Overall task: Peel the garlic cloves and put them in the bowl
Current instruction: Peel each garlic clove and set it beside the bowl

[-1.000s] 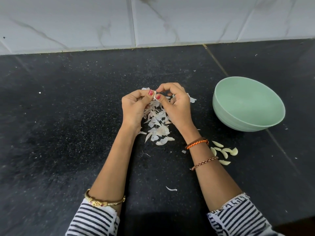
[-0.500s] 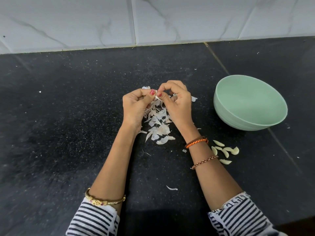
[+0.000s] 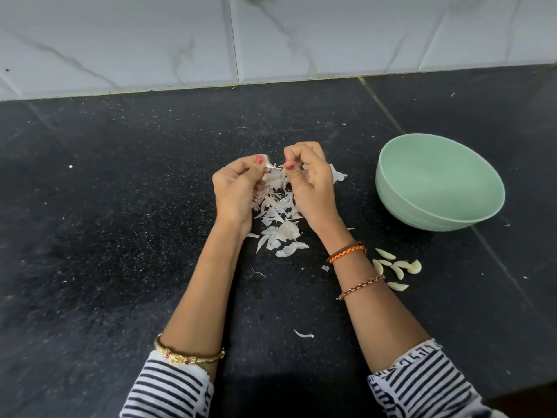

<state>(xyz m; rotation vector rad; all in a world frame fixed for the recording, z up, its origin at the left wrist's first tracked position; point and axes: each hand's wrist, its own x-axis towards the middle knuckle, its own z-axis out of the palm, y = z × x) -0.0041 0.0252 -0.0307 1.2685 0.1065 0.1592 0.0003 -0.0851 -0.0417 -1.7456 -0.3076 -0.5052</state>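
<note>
My left hand (image 3: 235, 191) pinches a small garlic clove (image 3: 266, 160) between thumb and fingers. My right hand (image 3: 310, 182) pinches a strip of its papery skin (image 3: 275, 167), stretched between the two thumbs. Both hands hover over a heap of white peels (image 3: 278, 218) on the black counter. A mint-green bowl (image 3: 401, 194) stands to the right, with nothing in the part of its inside that I can see. Several peeled cloves (image 3: 396, 268) lie on the counter just right of my right wrist.
The black stone counter (image 3: 105, 206) runs back to a white marble-tiled wall (image 3: 271, 37). A single curl of peel (image 3: 303, 334) lies between my forearms. Small white flecks dot the counter around the work spot.
My thumbs have drawn apart, and a strip of skin now stretches from the clove to my right thumb. Hands and bowl sit slightly lower in view.
</note>
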